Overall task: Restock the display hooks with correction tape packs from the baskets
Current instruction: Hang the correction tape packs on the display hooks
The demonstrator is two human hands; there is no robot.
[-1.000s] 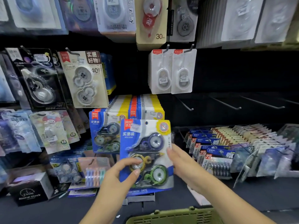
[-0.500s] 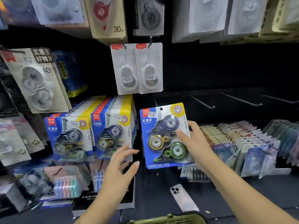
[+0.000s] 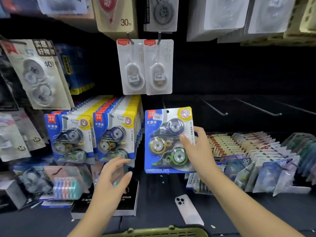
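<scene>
At twelve o'clock from the right hand (image 3: 199, 152), gripped upright by fingers clamped on its right edge: blue correction tape pack (image 3: 168, 140), hang hole topmost, bare hook (image 3: 214, 107) up at one o'clock; left hand (image 3: 112, 175) spread, holding nothing.

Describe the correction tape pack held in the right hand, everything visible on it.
The correction tape pack is a blue blister card with a red corner label, a yellow round badge and "CORRECTION TAPE" printed along the bottom. Under clear plastic sit three dispensers: purple on top, yellow in the middle, green below. A hang hole shows at its top edge. It is upright, facing the camera, right of the full hooks. The right hand grips its right edge.
</scene>
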